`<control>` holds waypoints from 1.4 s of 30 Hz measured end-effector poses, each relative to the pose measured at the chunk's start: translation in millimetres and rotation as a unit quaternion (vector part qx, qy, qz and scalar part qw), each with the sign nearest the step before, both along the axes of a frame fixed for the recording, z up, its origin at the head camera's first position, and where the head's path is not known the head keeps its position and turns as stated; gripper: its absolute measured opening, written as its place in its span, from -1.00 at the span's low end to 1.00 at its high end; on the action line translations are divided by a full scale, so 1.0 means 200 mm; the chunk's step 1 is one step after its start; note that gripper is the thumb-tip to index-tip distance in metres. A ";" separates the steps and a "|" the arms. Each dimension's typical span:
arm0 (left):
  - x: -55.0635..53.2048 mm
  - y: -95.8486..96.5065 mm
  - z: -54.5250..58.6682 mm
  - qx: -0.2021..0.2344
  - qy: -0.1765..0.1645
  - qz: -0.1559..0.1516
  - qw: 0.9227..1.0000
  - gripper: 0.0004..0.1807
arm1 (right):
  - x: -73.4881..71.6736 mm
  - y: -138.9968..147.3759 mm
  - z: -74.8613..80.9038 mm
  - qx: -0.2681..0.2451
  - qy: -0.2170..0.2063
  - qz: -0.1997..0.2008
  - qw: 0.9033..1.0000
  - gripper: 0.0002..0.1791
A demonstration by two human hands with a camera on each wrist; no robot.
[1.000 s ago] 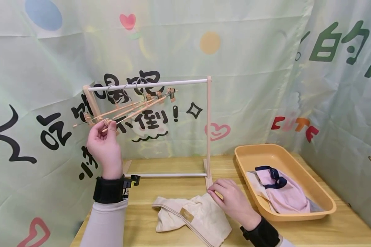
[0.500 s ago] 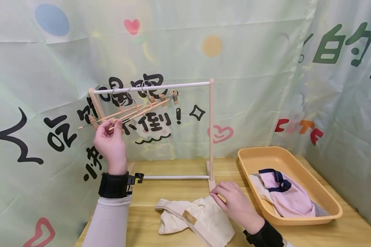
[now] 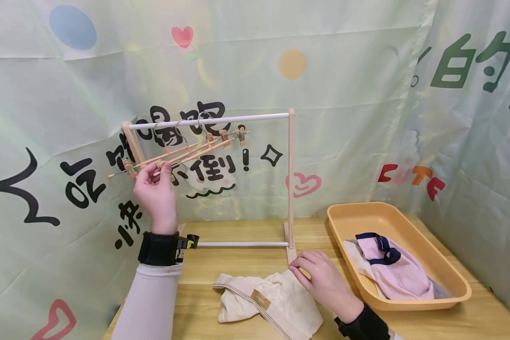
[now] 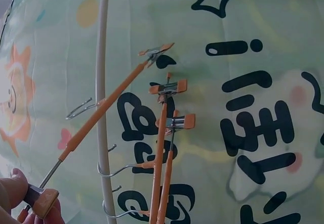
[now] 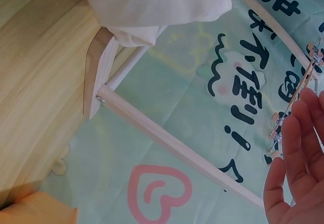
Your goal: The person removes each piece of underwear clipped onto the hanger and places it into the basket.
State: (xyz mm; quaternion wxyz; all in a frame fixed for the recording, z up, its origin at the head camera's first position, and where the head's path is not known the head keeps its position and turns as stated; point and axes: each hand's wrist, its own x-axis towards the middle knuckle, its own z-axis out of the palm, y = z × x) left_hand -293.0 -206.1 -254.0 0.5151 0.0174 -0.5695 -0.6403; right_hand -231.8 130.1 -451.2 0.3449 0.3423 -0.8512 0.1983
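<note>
My left hand [image 3: 158, 200] is raised at the left of a small rack and pinches the end clip [image 4: 46, 202] of the nearest clip hanger [image 4: 104, 106] between thumb and fingers. That wooden hanger slants up to the right, its wire hook [image 3: 200, 122] at the top rail [image 3: 246, 116]. Two more hangers [image 4: 158, 171] hang behind it from the same rail. Low at the front, my right hand [image 3: 325, 285] has relaxed fingers and holds nothing. It overlaps the right edge of a crumpled cream garment [image 3: 289, 302] with a striped band and brown label.
To the right on the wooden table [image 3: 233, 262] stands a yellow-orange tub [image 3: 376, 215] with a pink garment [image 3: 401, 276] trimmed in navy. The rack's right post [image 3: 291, 179] rises between the hands. Printed curtains [image 3: 344, 141] enclose the back and sides.
The head view has shifted slightly. Over the last half second my left hand has moved a little to the right with the hanger's end, and its far clip sits slightly lower. The right hand is unchanged.
</note>
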 end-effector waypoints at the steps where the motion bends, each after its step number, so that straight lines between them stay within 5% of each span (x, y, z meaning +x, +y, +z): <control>1: 0.00 0.00 0.00 0.002 -0.002 -0.001 1.000 -0.61 | 0.00 0.00 0.00 0.000 0.000 0.000 1.000 -0.95; 42: -0.07 -0.04 -0.01 -0.015 0.007 0.018 1.000 -0.63 | 0.01 0.00 -0.01 0.000 -0.014 0.002 1.000 -0.92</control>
